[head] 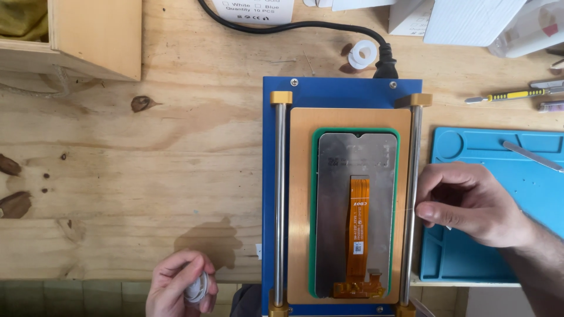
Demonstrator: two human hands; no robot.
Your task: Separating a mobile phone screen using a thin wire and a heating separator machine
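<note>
Left hand [179, 286] is gripping a small wire spool [195, 288], right hand [470, 202] is pinching the thin wire taut beside the phone screen [356, 214], so probably best keeping it tight and flat.

A plywood bench [176, 135] carries everything. At the centre lies a blue machine [341, 94] with its black cable [294, 26] running to 12 o'clock. At 3 o'clock lies a blue mat [470, 258]; at 2 o'clock, a screwdriver [508, 95]. A wooden box [97, 38] stands at 10 o'clock, a white ring [361, 54] at 12 o'clock, white boxes [464, 20] at 1 o'clock.
</note>
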